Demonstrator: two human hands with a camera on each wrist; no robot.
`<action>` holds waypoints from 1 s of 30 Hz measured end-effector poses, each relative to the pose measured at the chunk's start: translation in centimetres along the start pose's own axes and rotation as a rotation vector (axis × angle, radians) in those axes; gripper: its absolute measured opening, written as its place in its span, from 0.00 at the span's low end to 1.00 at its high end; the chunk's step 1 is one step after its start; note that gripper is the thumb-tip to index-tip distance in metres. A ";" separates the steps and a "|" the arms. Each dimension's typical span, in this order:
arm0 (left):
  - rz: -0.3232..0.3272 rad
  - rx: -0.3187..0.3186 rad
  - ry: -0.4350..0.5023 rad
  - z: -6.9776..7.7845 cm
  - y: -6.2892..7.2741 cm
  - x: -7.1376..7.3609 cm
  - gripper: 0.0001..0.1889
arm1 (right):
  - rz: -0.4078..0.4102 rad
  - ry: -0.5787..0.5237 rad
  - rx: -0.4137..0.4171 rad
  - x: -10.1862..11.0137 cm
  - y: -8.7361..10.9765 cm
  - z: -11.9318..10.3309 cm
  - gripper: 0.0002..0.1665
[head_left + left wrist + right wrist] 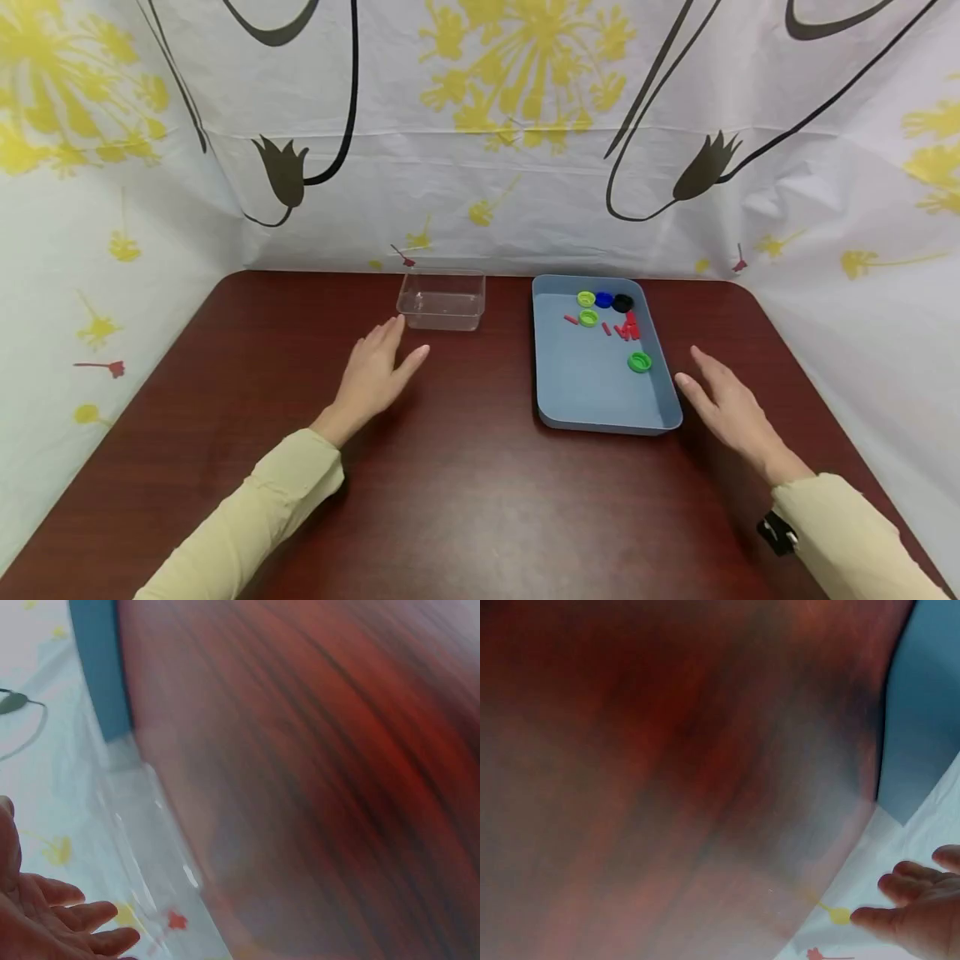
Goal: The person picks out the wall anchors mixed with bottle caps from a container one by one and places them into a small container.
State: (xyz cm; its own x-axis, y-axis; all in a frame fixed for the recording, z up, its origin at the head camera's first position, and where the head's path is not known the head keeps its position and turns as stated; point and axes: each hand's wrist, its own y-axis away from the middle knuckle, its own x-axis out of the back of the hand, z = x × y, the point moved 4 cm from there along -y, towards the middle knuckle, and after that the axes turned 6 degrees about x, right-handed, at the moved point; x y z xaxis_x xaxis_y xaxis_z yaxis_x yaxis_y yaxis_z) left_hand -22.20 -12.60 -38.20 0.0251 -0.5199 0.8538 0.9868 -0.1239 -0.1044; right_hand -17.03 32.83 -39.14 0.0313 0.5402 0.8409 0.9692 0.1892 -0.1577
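My left hand (372, 371) reaches over the table with its fingers extended, holding nothing. Just beyond its fingertips stands a clear plastic box (442, 310). To the right of a blue-grey tray (585, 392) is my right hand (731, 410), its fingers loosely straight and nothing in them. Inside the tray lie a green bottle cap (640, 362), two yellow-green caps (588, 318), a blue cap (604, 300) and a black cap (622, 303). Several small red pieces (632, 325) are scattered beside them. Both wrist views show open fingers, with the tray's side in the background.
A dark red-brown wooden table (465, 500) carries the box and tray, both toward its far side. Behind and at the sides hangs a white sheet (480, 167) with yellow and grey flower prints. A black band (777, 532) sits at the right sleeve.
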 end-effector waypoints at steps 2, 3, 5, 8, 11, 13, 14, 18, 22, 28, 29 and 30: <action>-0.007 -0.009 0.071 1.1 -0.1 -0.2 0.37 | -0.010 -0.011 0.009 -0.3 0.5 -0.3 0.41; -0.012 -0.010 0.104 1.6 -0.2 -0.4 0.37 | -0.018 -0.020 0.008 -0.4 0.7 -0.4 0.41; -0.020 -0.003 0.158 2.7 -0.5 -0.8 0.36 | -0.031 -0.031 0.015 -0.8 1.1 -0.7 0.43; -0.030 0.011 0.236 4.3 -1.1 -1.9 0.35 | -0.052 -0.035 0.012 -1.3 1.6 -1.0 0.47; -0.040 0.018 0.337 6.1 -1.8 -3.1 0.34 | -0.076 -0.035 0.003 -1.8 1.9 -1.1 0.51; -0.047 0.019 0.401 7.4 -2.4 -3.9 0.33 | -0.081 -0.027 0.004 -2.0 2.0 -1.1 0.53; -0.054 0.021 0.437 8.1 -2.6 -4.3 0.33 | -0.080 -0.020 0.009 -2.1 2.0 -1.1 0.53; -0.086 0.050 0.537 11.1 -4.0 -5.8 0.32 | -0.061 0.010 0.032 -2.3 1.9 -1.1 0.54; -0.122 0.107 0.609 13.9 -5.2 -7.4 0.33 | -0.050 0.026 0.030 -2.5 1.9 -1.0 0.54; -0.127 0.154 0.648 17.0 -6.7 -9.4 0.33 | -0.046 0.035 0.017 -2.5 1.9 -1.2 0.54; -0.122 0.162 0.659 17.2 -7.0 -9.7 0.33 | -0.045 0.036 0.017 -2.6 1.9 -1.2 0.54; -0.120 0.174 0.671 17.4 -7.2 -10.1 0.32 | -0.044 0.039 0.017 -2.6 2.0 -1.2 0.54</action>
State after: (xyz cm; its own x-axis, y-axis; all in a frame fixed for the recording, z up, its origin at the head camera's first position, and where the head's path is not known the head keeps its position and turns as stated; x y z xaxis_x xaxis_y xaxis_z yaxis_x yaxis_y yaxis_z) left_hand -26.80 8.26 -37.16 -0.1342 -0.9271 0.3499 0.9893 -0.1049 0.1016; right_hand -14.92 30.80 -40.96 -0.0015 0.4986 0.8668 0.9656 0.2262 -0.1285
